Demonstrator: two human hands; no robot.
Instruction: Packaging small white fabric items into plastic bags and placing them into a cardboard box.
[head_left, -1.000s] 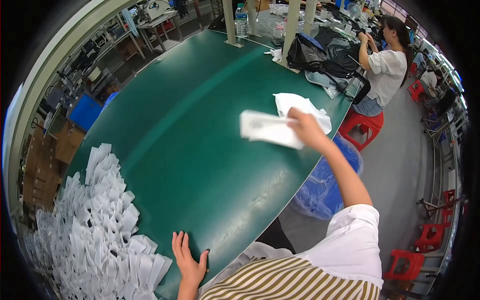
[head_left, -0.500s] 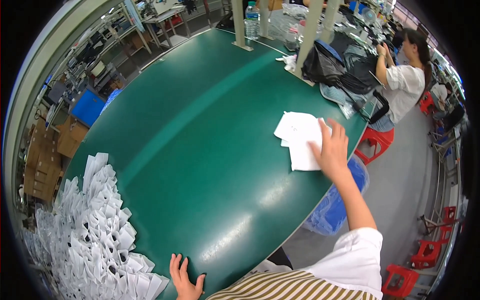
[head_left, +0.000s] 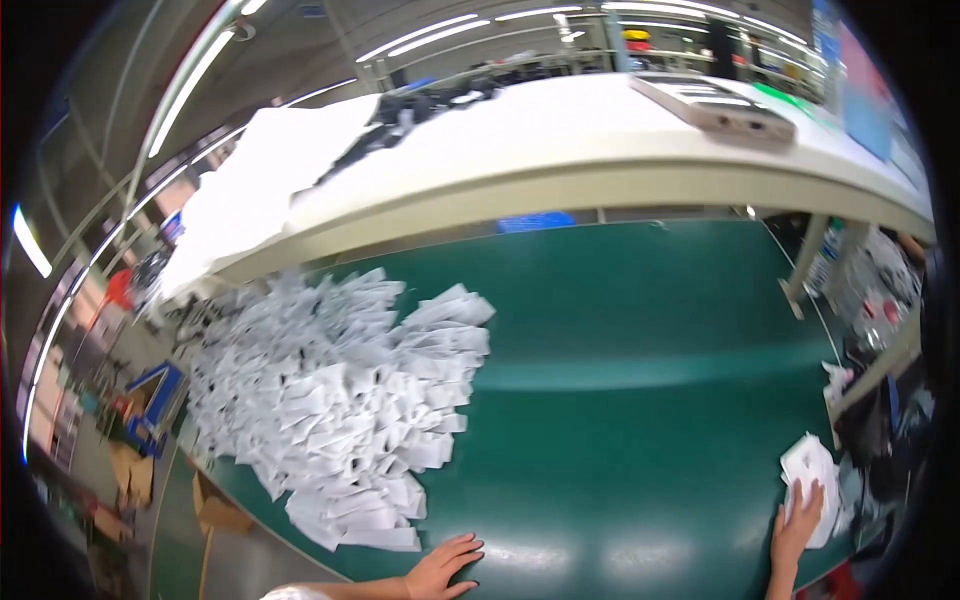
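Observation:
At the right end of the green table (head_left: 600, 440), my right hand (head_left: 797, 525) rests on a small stack of flat white pieces (head_left: 808, 462), perhaps cloth or paper. Its fingers are stretched out over the top piece and not wrapped round it. My left hand (head_left: 445, 568) lies near the front edge with fingers extended and nothing in it. Just beyond and to the left of that hand spreads a large heap of folded white pieces (head_left: 350, 410), overlapping in rows. Small dark spots show among them.
A white shelf (head_left: 520, 135) runs above the table's far side, with a pale flat device (head_left: 715, 105) and dark items on it. Black bags (head_left: 868, 425) and a clear bottle (head_left: 822, 262) stand by posts at the right. An open cardboard box (head_left: 220, 505) sits at lower left.
The view has swung left and upward, bringing in the shelf and the whole heap. My right hand stays at the white stack, and my left remains by the table's front edge.

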